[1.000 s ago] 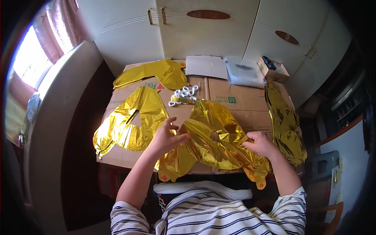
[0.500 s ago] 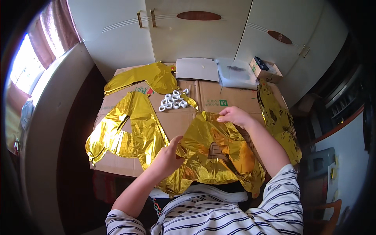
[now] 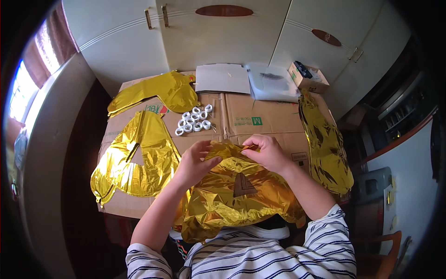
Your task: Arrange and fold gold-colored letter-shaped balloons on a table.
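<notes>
Two bare hands meet over a crumpled gold foil balloon (image 3: 237, 195) that drapes off the near edge of a flattened cardboard box (image 3: 269, 118) toward the person's striped shirt (image 3: 241, 255). Left hand (image 3: 195, 160) is curled, thumb and fingers closed on the balloon's upper edge, gripping a fold of foil. Right hand (image 3: 267, 151) sits just beside it, fingers bent and pressed together, pinching the same top edge between thumb and fingertips; the two hands nearly touch. A second gold balloon (image 3: 134, 160), flat and shaped like a letter with a triangular hole, lies at the box's left edge, just beside the left forearm. A third gold balloon (image 3: 158, 93) lies near the far left corner. A fourth gold balloon (image 3: 325, 144) runs along the right edge. A cluster of small white rolls (image 3: 194, 120) sits near the middle of the box, beyond the hands. A grey sheet (image 3: 222, 78) and a clear plastic bag (image 3: 272, 81) lie at the far edge, and a small carton (image 3: 307, 76) sits at the far right corner.
</notes>
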A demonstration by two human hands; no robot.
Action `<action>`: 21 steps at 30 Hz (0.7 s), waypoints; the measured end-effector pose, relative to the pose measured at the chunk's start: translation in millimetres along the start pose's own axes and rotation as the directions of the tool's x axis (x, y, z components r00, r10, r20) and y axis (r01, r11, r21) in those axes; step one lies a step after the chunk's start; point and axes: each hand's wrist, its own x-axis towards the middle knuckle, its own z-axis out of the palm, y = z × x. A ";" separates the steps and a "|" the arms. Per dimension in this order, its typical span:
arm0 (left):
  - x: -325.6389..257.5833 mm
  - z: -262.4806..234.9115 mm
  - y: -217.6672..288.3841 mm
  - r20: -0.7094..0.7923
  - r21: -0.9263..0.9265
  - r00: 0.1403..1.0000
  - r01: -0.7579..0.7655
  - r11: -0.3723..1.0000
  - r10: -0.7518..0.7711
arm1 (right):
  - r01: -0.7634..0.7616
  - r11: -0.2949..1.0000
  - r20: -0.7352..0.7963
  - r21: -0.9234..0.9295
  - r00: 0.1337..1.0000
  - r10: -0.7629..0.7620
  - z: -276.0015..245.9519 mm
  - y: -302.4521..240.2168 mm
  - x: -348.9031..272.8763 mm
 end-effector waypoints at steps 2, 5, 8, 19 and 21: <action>3.1 7.5 3.6 0.075 -0.276 0.994 0.098 0.956 -0.080 | -0.012 0.999 0.000 0.032 1.000 0.012 -2.8 0.8 -2.4; 2.0 12.2 -15.9 -0.053 -0.123 0.996 -0.079 0.989 0.073 | 0.066 0.997 0.024 0.034 0.997 -0.067 -6.9 1.0 -8.0; -17.1 6.2 13.1 -0.092 0.382 0.828 -0.484 0.787 0.553 | 0.304 0.946 0.105 -0.117 0.951 -0.292 -20.9 -8.6 -22.0; -50.7 4.4 8.5 0.179 0.625 0.398 -0.752 0.209 0.900 | 0.356 0.934 0.198 0.027 0.914 -0.354 -36.9 -15.4 -56.8; -51.2 4.7 9.1 0.192 0.629 0.390 -0.754 0.192 0.900 | 0.361 0.932 0.197 0.005 0.914 -0.355 -37.2 -15.1 -57.5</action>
